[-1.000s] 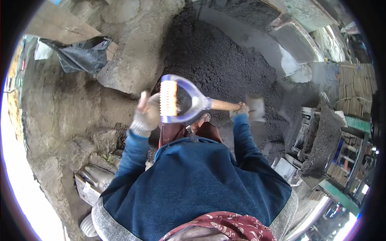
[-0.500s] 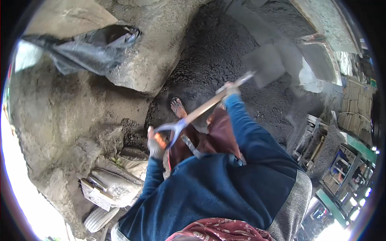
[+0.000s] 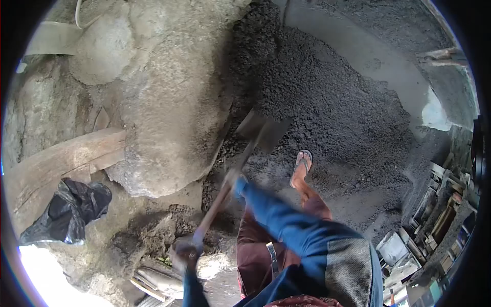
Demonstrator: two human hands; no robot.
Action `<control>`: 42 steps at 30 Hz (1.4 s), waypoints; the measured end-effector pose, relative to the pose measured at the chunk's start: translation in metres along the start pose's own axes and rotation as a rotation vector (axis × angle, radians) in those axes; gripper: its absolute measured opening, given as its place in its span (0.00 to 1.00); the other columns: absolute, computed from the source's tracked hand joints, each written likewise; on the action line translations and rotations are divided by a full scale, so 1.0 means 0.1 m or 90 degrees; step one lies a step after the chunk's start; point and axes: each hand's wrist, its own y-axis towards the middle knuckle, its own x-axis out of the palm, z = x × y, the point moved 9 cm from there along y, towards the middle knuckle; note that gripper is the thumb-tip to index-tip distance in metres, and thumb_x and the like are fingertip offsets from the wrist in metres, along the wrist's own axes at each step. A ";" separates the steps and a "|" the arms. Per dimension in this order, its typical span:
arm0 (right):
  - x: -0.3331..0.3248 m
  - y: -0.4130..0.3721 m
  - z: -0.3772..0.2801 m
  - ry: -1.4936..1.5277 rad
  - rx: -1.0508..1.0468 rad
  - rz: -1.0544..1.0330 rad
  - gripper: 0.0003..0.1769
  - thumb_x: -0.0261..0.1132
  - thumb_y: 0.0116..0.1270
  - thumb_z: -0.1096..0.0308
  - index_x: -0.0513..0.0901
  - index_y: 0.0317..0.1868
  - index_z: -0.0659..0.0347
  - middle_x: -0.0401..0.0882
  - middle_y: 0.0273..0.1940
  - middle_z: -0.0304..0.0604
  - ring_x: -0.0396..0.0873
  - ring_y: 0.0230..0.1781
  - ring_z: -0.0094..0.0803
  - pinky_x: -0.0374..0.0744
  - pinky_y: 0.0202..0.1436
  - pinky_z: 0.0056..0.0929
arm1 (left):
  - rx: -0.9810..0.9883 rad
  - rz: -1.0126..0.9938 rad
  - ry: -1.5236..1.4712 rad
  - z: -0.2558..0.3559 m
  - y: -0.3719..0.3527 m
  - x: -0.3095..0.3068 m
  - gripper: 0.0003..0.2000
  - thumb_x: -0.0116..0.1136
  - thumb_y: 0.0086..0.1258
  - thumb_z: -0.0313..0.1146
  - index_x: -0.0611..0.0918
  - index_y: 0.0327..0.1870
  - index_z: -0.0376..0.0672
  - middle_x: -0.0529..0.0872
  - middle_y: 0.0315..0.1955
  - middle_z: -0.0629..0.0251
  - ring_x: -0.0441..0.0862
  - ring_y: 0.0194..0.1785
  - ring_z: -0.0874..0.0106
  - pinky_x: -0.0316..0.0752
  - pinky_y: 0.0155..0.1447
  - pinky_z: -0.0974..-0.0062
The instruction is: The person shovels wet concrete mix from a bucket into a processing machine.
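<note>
Head view shows us the shovel (image 3: 215, 209) set slantwise in front of our body, its long axis running from the lower left, near our left side, up and rightward to the blade (image 3: 272, 134). The blade points forward, away from us, toward the near edge of the dark gravel heap (image 3: 337, 87), just right of the big pale mound (image 3: 174, 102). It is smeared by blur, so we cannot tell whether it touches the gravel.

Our right arm, in its blue sleeve (image 3: 286, 212), reaches across to the left over our trousers (image 3: 253, 248), nearly straight, the forearm ahead of our knees. Our left arm is lower, its sleeve rising from the bottom edge with the hand out past our left thigh.

Our right hand (image 3: 233, 180) is clamped on the shaft about midway between blade and handle; its fingers are too blurred to make out singly. Our left hand (image 3: 184, 252) is closed about the handle end, also blurred. From the right hand, the blade lies forward and a little to the right, while the handle end lies back and to the left. One sandalled foot (image 3: 302, 162) stands right of the shaft, on the ground before the heap.
</note>
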 end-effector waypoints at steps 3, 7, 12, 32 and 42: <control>-0.25 1.40 -1.26 -0.256 -0.071 0.157 0.04 0.58 0.70 0.68 0.70 0.39 0.50 0.71 0.26 0.41 0.74 0.25 0.42 0.78 0.31 0.51 | 0.055 0.025 -0.069 0.10 -0.29 1.64 0.26 0.59 0.69 0.61 0.71 0.22 0.48 0.68 0.14 0.72 0.64 0.15 0.75 0.61 0.20 0.75; -0.71 1.46 -1.19 -0.240 -0.064 0.126 0.04 0.58 0.70 0.69 0.70 0.39 0.51 0.71 0.25 0.41 0.74 0.24 0.42 0.77 0.28 0.53 | 0.021 0.071 -0.039 -0.04 -0.72 1.45 0.27 0.58 0.68 0.64 0.71 0.26 0.48 0.68 0.16 0.72 0.64 0.15 0.74 0.60 0.18 0.75; -1.19 1.00 -1.33 -0.214 -0.099 0.150 0.03 0.59 0.69 0.68 0.72 0.38 0.52 0.73 0.27 0.41 0.74 0.22 0.42 0.77 0.27 0.52 | -0.039 0.002 -0.010 -0.28 -0.79 1.18 0.25 0.56 0.69 0.63 0.69 0.26 0.50 0.66 0.17 0.74 0.64 0.17 0.76 0.61 0.21 0.75; -1.06 -6.77 -5.37 0.222 -0.859 -0.024 0.05 0.62 0.70 0.69 0.73 0.38 0.56 0.71 0.22 0.39 0.74 0.21 0.38 0.79 0.29 0.45 | -0.001 -0.970 0.130 1.29 -5.82 4.65 0.26 0.49 0.69 0.65 0.76 0.34 0.48 0.76 0.24 0.71 0.73 0.23 0.74 0.71 0.27 0.74; -0.82 -8.91 -4.97 0.098 -1.103 -0.083 0.11 0.60 0.71 0.59 0.76 0.44 0.57 0.77 0.27 0.40 0.79 0.26 0.39 0.80 0.36 0.47 | 1.126 -1.385 -0.360 2.72 -8.22 3.30 0.21 0.71 0.55 0.53 0.76 0.27 0.45 0.75 0.23 0.65 0.78 0.28 0.61 0.76 0.40 0.60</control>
